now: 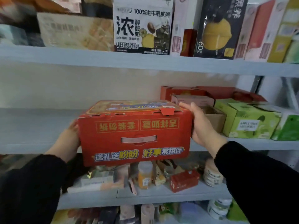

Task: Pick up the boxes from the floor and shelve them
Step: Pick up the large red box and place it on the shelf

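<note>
A red cardboard gift box (134,135) with upside-down yellow lettering and a handle slot hangs at the front edge of the middle grey shelf (37,126). My left hand (68,139) presses flat against the box's left side. My right hand (200,125) presses its right side with straight fingers reaching along the top corner. The box is carried between both palms, its far end over the shelf board. Both forearms wear black sleeves.
Green boxes (249,122), a brown carton (215,117) and red boxes (210,92) fill the middle shelf's right part. The top shelf holds a white milk carton box (142,26) and others. Below lie a small red box (184,181), an orange bottle (144,175) and jars.
</note>
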The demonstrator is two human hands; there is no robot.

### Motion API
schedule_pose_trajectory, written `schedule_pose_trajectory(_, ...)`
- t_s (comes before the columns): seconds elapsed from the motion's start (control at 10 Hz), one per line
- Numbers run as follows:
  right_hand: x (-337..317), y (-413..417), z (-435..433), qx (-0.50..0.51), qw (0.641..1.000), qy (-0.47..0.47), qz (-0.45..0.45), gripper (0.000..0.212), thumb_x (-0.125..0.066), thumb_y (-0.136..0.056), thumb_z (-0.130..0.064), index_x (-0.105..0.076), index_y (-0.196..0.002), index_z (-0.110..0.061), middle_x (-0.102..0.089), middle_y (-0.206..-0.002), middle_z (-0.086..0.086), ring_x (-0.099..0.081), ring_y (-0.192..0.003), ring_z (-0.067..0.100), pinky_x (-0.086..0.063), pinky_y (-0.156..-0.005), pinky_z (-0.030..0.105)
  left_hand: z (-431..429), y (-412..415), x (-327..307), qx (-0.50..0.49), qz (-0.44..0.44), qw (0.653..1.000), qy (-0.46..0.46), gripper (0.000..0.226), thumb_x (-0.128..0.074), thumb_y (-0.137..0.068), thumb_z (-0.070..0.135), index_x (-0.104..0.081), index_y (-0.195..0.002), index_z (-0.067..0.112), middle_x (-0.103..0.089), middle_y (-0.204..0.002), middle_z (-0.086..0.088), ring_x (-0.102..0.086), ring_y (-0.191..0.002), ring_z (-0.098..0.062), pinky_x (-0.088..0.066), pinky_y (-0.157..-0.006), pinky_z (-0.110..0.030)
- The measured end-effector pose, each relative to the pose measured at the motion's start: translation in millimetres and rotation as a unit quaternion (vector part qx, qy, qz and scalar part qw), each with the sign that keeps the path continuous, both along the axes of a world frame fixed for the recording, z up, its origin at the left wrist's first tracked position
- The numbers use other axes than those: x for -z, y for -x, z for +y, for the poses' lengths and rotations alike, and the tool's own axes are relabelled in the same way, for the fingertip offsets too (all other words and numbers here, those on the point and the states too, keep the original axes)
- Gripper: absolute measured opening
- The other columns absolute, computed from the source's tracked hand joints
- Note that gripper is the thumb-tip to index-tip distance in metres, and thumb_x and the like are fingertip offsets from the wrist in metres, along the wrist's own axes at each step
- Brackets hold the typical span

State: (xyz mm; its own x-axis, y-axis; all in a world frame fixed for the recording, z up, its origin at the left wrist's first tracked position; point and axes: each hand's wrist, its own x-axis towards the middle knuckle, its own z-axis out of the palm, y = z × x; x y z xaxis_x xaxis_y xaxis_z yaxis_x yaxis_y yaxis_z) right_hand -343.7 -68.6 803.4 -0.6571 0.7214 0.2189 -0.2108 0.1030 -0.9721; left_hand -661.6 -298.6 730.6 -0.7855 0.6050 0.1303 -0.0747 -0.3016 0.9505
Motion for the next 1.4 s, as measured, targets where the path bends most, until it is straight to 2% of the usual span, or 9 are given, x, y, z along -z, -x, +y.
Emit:
schedule_pose_trajectory(0.1,11.5,8.6,22.5,0.003,0.965,-0.188,-0.184,0.08,-0.055,-0.066,-0.092,-0.063,-0.126,-0.04,-0.058,-0.144,-0.002,-0.06,-0.124,0.016,-0.049,-0.106,0.046,0.5,-25.4,-22.7,0.05,0.054,0.996,-0.048,0.059,-0.067,-0.072,0.062,-0.063,-0.124,0.036,-0.068,-0.129,-0.004,-0.067,-0.108,-0.023,-0.057,-0.088,-0.036)
schedule_pose_trajectory(0.2,20.7,20.6,51.7,0.077,0.891,-0.364,-0.262,0.083,-0.057,-0.073,-0.084,-0.057,-0.14,-0.036,-0.032,-0.16,-0.01,-0.036,-0.142,0.011,-0.037,-0.111,0.035,18.0,-8.1,-20.9,0.084,0.1,0.991,-0.018,0.08,-0.089,-0.053,0.062,-0.064,-0.122,0.033,-0.072,-0.115,0.004,-0.072,-0.092,-0.014,-0.06,-0.07,-0.023)
schedule_pose_trajectory(0.4,24.1,89.4,101.3,0.152,0.798,-0.544,-0.211,0.048,-0.044,-0.102,-0.05,-0.071,-0.123,-0.017,-0.066,-0.12,0.002,-0.056,-0.12,0.023,-0.042,-0.103,0.036,67.2,45.5,-12.0,0.016,0.198,0.973,0.116,0.091,-0.094,-0.045,0.058,-0.056,-0.127,0.053,-0.071,-0.117,-0.002,-0.072,-0.099,-0.016,-0.055,-0.085,-0.04)
schedule_pose_trajectory(0.5,41.7,135.0,127.0,0.205,0.789,-0.521,-0.252,0.052,-0.041,-0.104,-0.052,-0.058,-0.138,-0.016,-0.057,-0.136,0.004,-0.043,-0.133,0.025,-0.036,-0.114,0.04,119.3,62.5,-11.8,0.001,0.185,0.978,0.094,0.073,-0.086,-0.074,0.044,-0.046,-0.134,0.053,-0.07,-0.111,0.007,-0.072,-0.09,-0.002,-0.054,-0.08,-0.027)
schedule_pose_trajectory(0.6,62.8,172.4,150.6,0.277,0.757,-0.53,-0.262,0.072,-0.044,-0.098,-0.064,-0.041,-0.151,-0.015,-0.039,-0.153,0.014,-0.021,-0.148,0.034,-0.021,-0.121,0.047,173.2,78.7,7.2,-0.082,0.182,0.962,0.188,0.053,-0.07,-0.092,0.045,-0.044,-0.136,0.032,-0.066,-0.112,0.005,-0.067,-0.094,-0.013,-0.047,-0.077,-0.025)
schedule_pose_trajectory(0.7,81.7,198.4,171.5,0.291,0.756,-0.525,-0.26,0.073,-0.052,-0.101,-0.045,-0.019,-0.161,-0.021,-0.011,-0.164,0.02,0.001,-0.155,0.039,-0.016,-0.122,0.05,211.4,105.9,42.4,-0.121,0.229,0.914,0.314,0.053,-0.066,-0.094,0.043,-0.049,-0.135,0.013,-0.066,-0.125,-0.013,-0.063,-0.105,-0.03,-0.046,-0.087,-0.038)
schedule_pose_trajectory(0.8,111.4,212.4,196.8,0.252,0.759,-0.493,-0.343,0.08,-0.058,-0.097,-0.025,-0.013,-0.163,-0.019,-0.007,-0.165,0.022,-0.006,-0.155,0.04,-0.026,-0.122,0.048,236.1,127.3,64.6,-0.108,0.299,0.841,0.438,0.06,-0.051,-0.092,0.061,-0.046,-0.132,0.016,-0.064,-0.126,-0.015,-0.061,-0.115,-0.037,-0.047,-0.096,-0.046)
schedule_pose_trajectory(0.9,129.4,220.1,214.5,0.143,0.786,-0.413,-0.437,0.05,-0.053,-0.096,-0.021,-0.049,-0.146,-0.014,-0.048,-0.143,0.015,-0.048,-0.133,0.035,-0.046,-0.103,0.038,260.9,142.0,65.7,-0.091,0.399,0.74,0.534,0.058,-0.03,-0.096,0.063,-0.046,-0.132,0.021,-0.061,-0.129,-0.012,-0.054,-0.124,-0.031,-0.034,-0.107,-0.048)
schedule_pose_trajectory(1.4,138.4,233.0,228.5,0.09,0.784,-0.365,-0.494,0.074,-0.038,-0.093,-0.062,-0.029,-0.159,-0.029,-0.025,-0.165,0.012,-0.023,-0.15,0.031,-0.019,-0.123,0.043,313.5,192.3,63.3,-0.119,0.384,0.671,0.623,0.072,-0.017,-0.094,0.067,-0.042,-0.148,0.026,-0.038,-0.159,-0.005,-0.028,-0.148,-0.034,-0.018,-0.114,-0.065)
